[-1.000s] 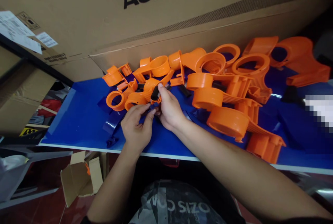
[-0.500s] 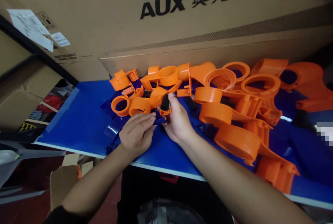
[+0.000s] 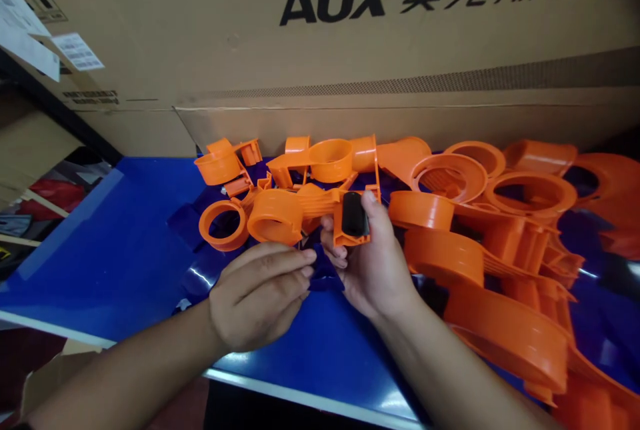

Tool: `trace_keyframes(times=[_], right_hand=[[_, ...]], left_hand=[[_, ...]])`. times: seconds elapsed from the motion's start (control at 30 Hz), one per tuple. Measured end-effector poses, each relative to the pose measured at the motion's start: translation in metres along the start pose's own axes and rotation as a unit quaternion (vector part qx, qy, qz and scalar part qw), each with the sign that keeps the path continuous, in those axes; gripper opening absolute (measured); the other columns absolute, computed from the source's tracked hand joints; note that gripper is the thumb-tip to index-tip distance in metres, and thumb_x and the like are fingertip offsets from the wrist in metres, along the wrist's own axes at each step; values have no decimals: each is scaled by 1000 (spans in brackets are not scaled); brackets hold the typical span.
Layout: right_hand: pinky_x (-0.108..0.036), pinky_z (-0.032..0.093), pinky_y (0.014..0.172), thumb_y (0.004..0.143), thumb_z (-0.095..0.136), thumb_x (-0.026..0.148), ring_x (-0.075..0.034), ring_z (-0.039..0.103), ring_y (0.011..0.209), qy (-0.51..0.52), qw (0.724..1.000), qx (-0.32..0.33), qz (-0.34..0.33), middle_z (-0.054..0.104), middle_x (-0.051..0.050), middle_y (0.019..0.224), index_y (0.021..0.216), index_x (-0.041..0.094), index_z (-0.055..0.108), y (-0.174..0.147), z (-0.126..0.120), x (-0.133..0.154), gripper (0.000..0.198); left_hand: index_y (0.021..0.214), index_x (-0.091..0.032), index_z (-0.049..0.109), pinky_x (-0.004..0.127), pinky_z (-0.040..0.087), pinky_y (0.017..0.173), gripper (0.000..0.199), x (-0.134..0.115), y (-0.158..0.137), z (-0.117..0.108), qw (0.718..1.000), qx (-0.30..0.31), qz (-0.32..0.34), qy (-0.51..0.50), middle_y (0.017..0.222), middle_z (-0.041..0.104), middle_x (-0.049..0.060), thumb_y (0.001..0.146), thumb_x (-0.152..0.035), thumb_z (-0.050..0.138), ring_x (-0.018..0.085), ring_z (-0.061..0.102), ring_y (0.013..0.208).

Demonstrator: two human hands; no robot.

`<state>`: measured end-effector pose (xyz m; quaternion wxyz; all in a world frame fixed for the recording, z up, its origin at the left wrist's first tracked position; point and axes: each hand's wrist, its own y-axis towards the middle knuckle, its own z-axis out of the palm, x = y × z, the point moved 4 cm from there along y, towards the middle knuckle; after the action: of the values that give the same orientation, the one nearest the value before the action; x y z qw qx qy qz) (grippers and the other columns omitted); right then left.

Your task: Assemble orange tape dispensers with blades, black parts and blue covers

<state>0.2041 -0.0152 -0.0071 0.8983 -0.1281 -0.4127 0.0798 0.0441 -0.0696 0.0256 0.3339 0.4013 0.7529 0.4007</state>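
My right hand (image 3: pixel 373 263) is closed around the end of an orange tape dispenser (image 3: pixel 340 223), thumb on its side. A black roller (image 3: pixel 355 213) in that end faces me; the rest of the dispenser blends into the orange pile behind. Left of it, my left hand (image 3: pixel 263 293) has its thumb and fingers pinched together. Whatever lies between those fingertips is hidden. Dark blue film (image 3: pixel 325 270) shows in the gap between my hands; I cannot tell whether the left fingers touch it. An orange ring (image 3: pixel 223 225) lies beyond my left hand.
Several more orange tape dispensers (image 3: pixel 505 330) crowd the right and back of the blue tabletop (image 3: pixel 100 237). Behind them stands a large cardboard box (image 3: pixel 200 37) with printed lettering. The table's pale front edge (image 3: pixel 300 397) runs close to me.
My view has come closer and tilted. The dispenser end has turned so its black roller faces me more. My left fingertips have moved slightly away from it, and the dark blue film in them no longer shows clearly.
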Motion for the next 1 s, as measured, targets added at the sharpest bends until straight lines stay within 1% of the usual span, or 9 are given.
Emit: trace_keyframes(times=[0.13, 0.27, 0.37, 0.47, 0.6, 0.73, 0.87, 1.0], right_hand=[[-21, 24, 35, 72, 87, 75, -6, 40, 40, -2, 1000, 12, -11, 63, 3, 61, 83, 22, 62, -2, 2, -1, 60], [-21, 30, 37, 76, 87, 72, -7, 44, 42, 2, 1000, 19, -25, 68, 2, 67, 85, 22, 63, -5, 4, -4, 55], [-21, 34, 39, 79, 86, 70, -7, 46, 43, 6, 999, 23, -34, 69, 2, 68, 84, 22, 64, -6, 5, -7, 53], [-21, 32, 38, 80, 86, 68, -6, 43, 41, 7, 998, 33, -48, 66, 3, 64, 83, 21, 64, -6, 5, -8, 52], [-22, 31, 37, 81, 85, 66, -6, 42, 39, 7, 997, 39, -61, 65, 4, 62, 83, 22, 63, -6, 6, -8, 50], [-23, 31, 38, 82, 84, 65, -7, 44, 40, 6, 998, 32, -55, 67, 3, 66, 83, 22, 63, -6, 6, -10, 48], [-24, 34, 41, 84, 82, 65, -8, 45, 44, 0, 998, 25, -53, 66, 2, 66, 81, 22, 64, -7, 6, -10, 47], [-24, 33, 42, 86, 80, 64, -8, 44, 45, -1, 999, 23, -50, 66, 2, 69, 81, 22, 64, -8, 5, -10, 46]], left_hand=[[102, -17, 71, 32, 73, 92, 14, 0, 0, -5, 1000, -2, -4, -5, 108, 87, 9, 94, -6, 76, 18, 85, 96], [101, -18, 72, 28, 72, 92, 11, 1, -1, -5, 1000, -21, -8, -15, 106, 86, 8, 95, -9, 75, 16, 84, 94], [102, -18, 74, 24, 70, 92, 14, 4, -4, -4, 999, -30, -29, -16, 106, 85, 7, 93, -9, 80, 15, 84, 96], [103, -19, 74, 23, 70, 91, 20, 8, -7, -4, 997, -34, -58, -25, 107, 85, 5, 89, -8, 84, 15, 84, 97], [101, -18, 75, 21, 69, 90, 19, 11, -8, -3, 994, -43, -90, -47, 106, 87, 4, 89, -8, 85, 14, 85, 95], [101, -19, 76, 22, 70, 87, 18, 10, -7, -3, 992, -56, -99, -52, 104, 88, 3, 89, -10, 86, 14, 86, 93], [99, -20, 75, 25, 72, 85, 15, 10, -7, -3, 992, -54, -99, -61, 104, 88, 3, 91, -13, 85, 16, 86, 92], [98, -20, 75, 28, 73, 83, 14, 11, -8, -2, 992, -49, -102, -59, 105, 88, 4, 91, -14, 84, 18, 86, 91]])
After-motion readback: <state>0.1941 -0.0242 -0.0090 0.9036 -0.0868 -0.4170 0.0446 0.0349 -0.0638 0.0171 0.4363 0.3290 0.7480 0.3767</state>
